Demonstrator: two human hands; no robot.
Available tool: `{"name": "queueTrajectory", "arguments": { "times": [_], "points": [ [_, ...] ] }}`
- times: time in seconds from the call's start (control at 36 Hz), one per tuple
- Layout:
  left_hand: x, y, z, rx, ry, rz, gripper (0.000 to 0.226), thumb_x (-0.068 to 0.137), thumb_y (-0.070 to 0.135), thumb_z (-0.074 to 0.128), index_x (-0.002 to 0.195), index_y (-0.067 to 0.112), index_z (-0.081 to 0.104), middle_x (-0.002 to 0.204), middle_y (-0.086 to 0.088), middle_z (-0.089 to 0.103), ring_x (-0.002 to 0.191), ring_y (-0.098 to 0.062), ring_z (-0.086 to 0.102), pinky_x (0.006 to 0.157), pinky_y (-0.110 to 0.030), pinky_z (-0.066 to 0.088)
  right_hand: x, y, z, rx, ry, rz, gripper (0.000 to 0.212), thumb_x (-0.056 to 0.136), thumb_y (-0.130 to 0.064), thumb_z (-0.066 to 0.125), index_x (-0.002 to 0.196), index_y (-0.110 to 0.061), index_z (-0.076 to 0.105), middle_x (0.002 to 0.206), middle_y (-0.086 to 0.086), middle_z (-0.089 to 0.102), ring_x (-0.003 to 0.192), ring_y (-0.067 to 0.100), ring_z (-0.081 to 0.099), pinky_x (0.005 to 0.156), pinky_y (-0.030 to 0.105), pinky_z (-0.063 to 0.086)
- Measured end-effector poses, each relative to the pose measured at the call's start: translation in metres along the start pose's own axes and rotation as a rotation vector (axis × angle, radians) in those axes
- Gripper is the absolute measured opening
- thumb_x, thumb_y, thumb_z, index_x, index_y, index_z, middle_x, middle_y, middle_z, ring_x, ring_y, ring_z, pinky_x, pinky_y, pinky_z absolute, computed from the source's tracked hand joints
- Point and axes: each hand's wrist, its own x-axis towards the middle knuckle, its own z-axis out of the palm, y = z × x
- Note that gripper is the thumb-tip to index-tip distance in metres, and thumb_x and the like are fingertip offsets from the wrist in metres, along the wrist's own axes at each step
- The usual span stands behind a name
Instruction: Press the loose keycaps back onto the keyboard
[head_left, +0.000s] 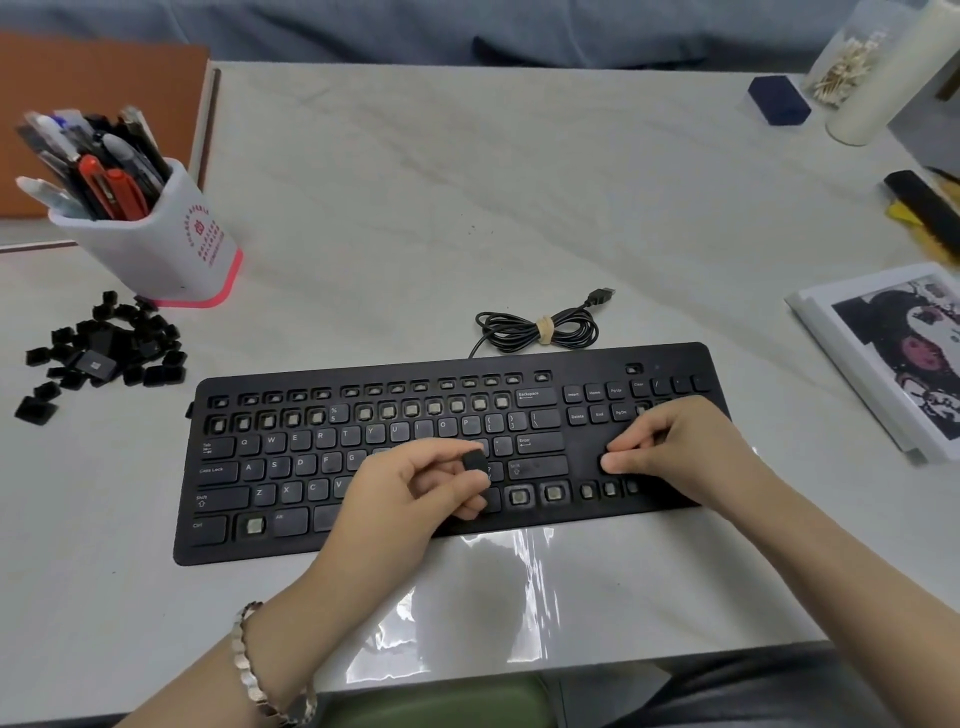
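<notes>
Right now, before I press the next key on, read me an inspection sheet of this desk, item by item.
Surface: pale marbled table, glare near the front edge.
Job's things: black keyboard, many bare switches; loose keycaps piled at far left.
Clutter: pen holder, photo print, blue box, swab jar.
Hands: left hand pinches one keycap; right hand fingers curled on the keyboard's right part, hold unclear.
Cables: keyboard cable coiled, tied, unplugged, behind the keyboard.
Surroundings: brown board at left, blue fabric beyond.
</notes>
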Motion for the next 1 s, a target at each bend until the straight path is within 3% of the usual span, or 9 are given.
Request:
{"name": "queueTrajectory", "arguments": {
  "times": [0.14,0.31,0.39,0.44,0.53,0.64,0.72,0.81,1.0],
  "points": [
    [-0.004,0.011,0.007,-0.095,-0.035,0.083,0.025,0.069,-0.011,0.066,0.085,0.008,0.067,0.056,-0.004,0.067,0.053,-0.011,0.066,0.059,-0.012,0.049,-0.005,0.001,0.005,-0.009,0.064,-0.025,0.018,0.065,-0.011,0.083,0.061,-0.019,0.068,0.049,-0.005,0.048,0.043,0.003,0.041,0.046,0.008,0.033],
    [-0.012,0.025,0.009,-0.228,-0.052,0.084,0.025,0.059,-0.006,0.066,0.082,0.005,0.068,0.063,-0.009,0.07,0.053,-0.015,0.067,0.056,-0.015,0.051,-0.016,-0.002,0.012,-0.037,0.134,-0.122,0.026,0.069,-0.006,0.078,0.06,-0.027,0.065,0.055,-0.01,0.05,0.05,-0.001,0.048,0.054,0.006,0.036],
    [-0.015,0.028,0.009,-0.26,-0.058,0.039,0.024,0.058,-0.002,0.064,0.08,0.005,0.068,0.06,-0.009,0.069,0.049,-0.016,0.066,0.051,-0.016,0.051,-0.029,-0.015,0.023,0.055,0.188,-0.291,0.028,0.069,-0.002,0.077,0.07,-0.029,0.067,0.062,-0.011,0.055,0.06,-0.005,0.05,0.059,0.006,0.037],
    [-0.014,0.027,0.009,-0.232,-0.068,0.02,0.024,0.057,0.004,0.064,0.08,0.009,0.068,0.059,-0.007,0.068,0.049,-0.014,0.065,0.051,-0.017,0.052,-0.039,-0.026,0.029,0.221,0.161,-0.398,0.03,0.069,-0.004,0.078,0.075,-0.032,0.068,0.061,-0.013,0.058,0.053,0.002,0.046,0.059,0.007,0.038],
    [-0.012,0.022,0.005,-0.091,-0.127,0.031,0.02,0.071,-0.001,0.064,0.083,0.015,0.07,0.058,-0.003,0.067,0.052,-0.009,0.063,0.058,-0.015,0.051,-0.049,-0.04,0.034,0.355,0.098,-0.546,0.021,0.069,-0.021,0.074,0.086,-0.033,0.07,0.066,-0.017,0.059,0.053,0.009,0.043,0.064,0.01,0.04],
    [-0.011,0.018,0.0,0.101,-0.258,0.044,0.029,0.088,-0.004,0.054,0.086,0.02,0.071,0.056,0.003,0.059,0.058,-0.005,0.057,0.065,-0.015,0.049,-0.051,-0.043,0.04,0.181,0.013,-0.689,0.031,0.074,-0.035,0.06,0.105,-0.035,0.068,0.075,-0.005,0.057,0.064,0.001,0.047,0.069,0.006,0.036],
    [-0.01,0.015,-0.001,0.16,-0.312,0.021,0.032,0.092,-0.001,0.051,0.095,0.024,0.07,0.056,0.007,0.057,0.06,-0.001,0.055,0.067,-0.014,0.048,-0.049,-0.038,0.043,0.09,-0.049,-0.681,0.039,0.077,-0.039,0.054,0.115,-0.046,0.054,0.084,-0.014,0.055,0.073,0.0,0.05,0.067,0.005,0.036],
    [-0.008,0.012,-0.001,0.139,-0.358,-0.026,0.03,0.092,0.01,0.054,0.094,0.035,0.071,0.058,0.011,0.057,0.062,-0.003,0.056,0.079,-0.025,0.053,-0.05,-0.035,0.045,0.029,-0.058,-0.685,0.039,0.078,-0.04,0.052,0.117,-0.044,0.051,0.08,-0.018,0.054,0.076,-0.006,0.05,0.068,0.004,0.035],
    [-0.003,0.01,-0.001,0.162,-0.407,-0.094,0.022,0.094,0.002,0.05,0.103,0.006,0.07,0.054,0.014,0.053,0.061,-0.003,0.049,0.073,-0.021,0.053,-0.05,-0.034,0.041,-0.049,-0.076,-0.669,0.023,0.076,-0.023,0.066,0.096,-0.034,0.067,0.08,-0.019,0.053,0.076,-0.01,0.05,0.069,0.004,0.035]
  ]
}}
